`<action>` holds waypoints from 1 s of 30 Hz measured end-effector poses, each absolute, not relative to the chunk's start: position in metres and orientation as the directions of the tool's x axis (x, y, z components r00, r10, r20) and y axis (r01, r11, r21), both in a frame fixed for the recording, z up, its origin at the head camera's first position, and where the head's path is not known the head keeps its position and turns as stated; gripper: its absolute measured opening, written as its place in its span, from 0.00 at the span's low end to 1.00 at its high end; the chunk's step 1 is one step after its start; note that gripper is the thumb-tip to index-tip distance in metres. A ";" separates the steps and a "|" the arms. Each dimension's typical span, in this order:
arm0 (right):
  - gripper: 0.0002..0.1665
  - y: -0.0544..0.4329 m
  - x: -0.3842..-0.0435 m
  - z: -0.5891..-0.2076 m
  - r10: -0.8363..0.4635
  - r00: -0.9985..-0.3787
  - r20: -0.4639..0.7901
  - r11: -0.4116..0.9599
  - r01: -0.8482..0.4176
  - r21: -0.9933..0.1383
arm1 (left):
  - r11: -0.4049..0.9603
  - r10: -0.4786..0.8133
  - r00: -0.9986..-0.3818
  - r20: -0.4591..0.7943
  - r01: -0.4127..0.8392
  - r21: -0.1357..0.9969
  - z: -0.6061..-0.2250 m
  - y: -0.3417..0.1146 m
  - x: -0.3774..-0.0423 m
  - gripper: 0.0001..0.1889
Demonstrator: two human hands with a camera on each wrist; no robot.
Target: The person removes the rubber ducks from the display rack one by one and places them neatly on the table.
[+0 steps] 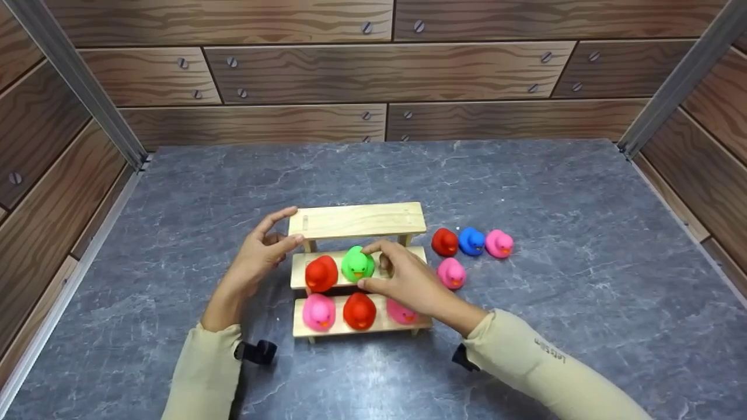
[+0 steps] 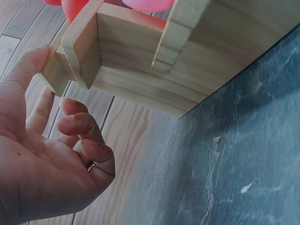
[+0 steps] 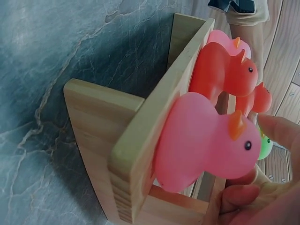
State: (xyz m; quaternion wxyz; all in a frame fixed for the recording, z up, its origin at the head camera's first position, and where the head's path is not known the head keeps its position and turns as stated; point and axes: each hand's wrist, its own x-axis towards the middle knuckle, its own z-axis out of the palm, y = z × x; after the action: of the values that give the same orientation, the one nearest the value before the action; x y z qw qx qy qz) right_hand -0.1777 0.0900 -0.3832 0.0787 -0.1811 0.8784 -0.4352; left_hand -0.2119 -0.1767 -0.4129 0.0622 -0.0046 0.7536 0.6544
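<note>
Now, at the grey table (image 1: 554,204), gripping the wooden stand (image 2: 211,51) by its top step (image 1: 373,219) with left hand (image 1: 257,256), thumb and forefinger apart. On the middle step (image 1: 298,274), with right hand (image 1: 411,283), fingertips slightly parted, pinching the green duck (image 1: 356,265).

Three-tier stand (image 1: 356,221), pale wood, upright; left hand (image 1: 254,259) grips far tier's left end. Green toy duck (image 1: 357,265), orange bill, upright on middle tier, pinched by right hand (image 1: 411,280); red duck (image 1: 321,274) at left. Near tier: pink duck (image 1: 318,312), second red duck (image 1: 359,311), second pink duck (image 1: 404,313). Right of stand: third red duck (image 1: 444,242), blue duck (image 1: 471,241), two further pink ducks (image 1: 451,273).
</note>
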 end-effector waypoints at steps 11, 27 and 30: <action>0.25 0.086 -0.176 -0.383 -0.360 -0.933 -0.004 0.571 -0.217 -0.792 | 0.124 0.064 -0.992 -0.104 -0.096 0.988 -0.413 -0.176 -0.211 0.30; 0.24 0.113 -0.182 -0.385 -0.370 -0.927 0.053 0.456 -0.231 -0.860 | 0.135 0.069 -0.992 -0.108 -0.098 0.986 -0.412 -0.175 -0.211 0.30; 0.24 0.125 -0.184 -0.385 -0.363 -0.930 0.067 0.443 -0.235 -0.865 | 0.138 0.070 -0.992 -0.103 -0.093 0.986 -0.412 -0.175 -0.212 0.30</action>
State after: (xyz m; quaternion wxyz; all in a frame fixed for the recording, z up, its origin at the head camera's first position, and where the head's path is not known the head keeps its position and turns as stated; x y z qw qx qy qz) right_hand -0.1842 0.1247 -0.3845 0.0641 -0.1764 0.8471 -0.4972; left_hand -0.2118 -0.1753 -0.4119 0.0619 -0.0076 0.7519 0.6563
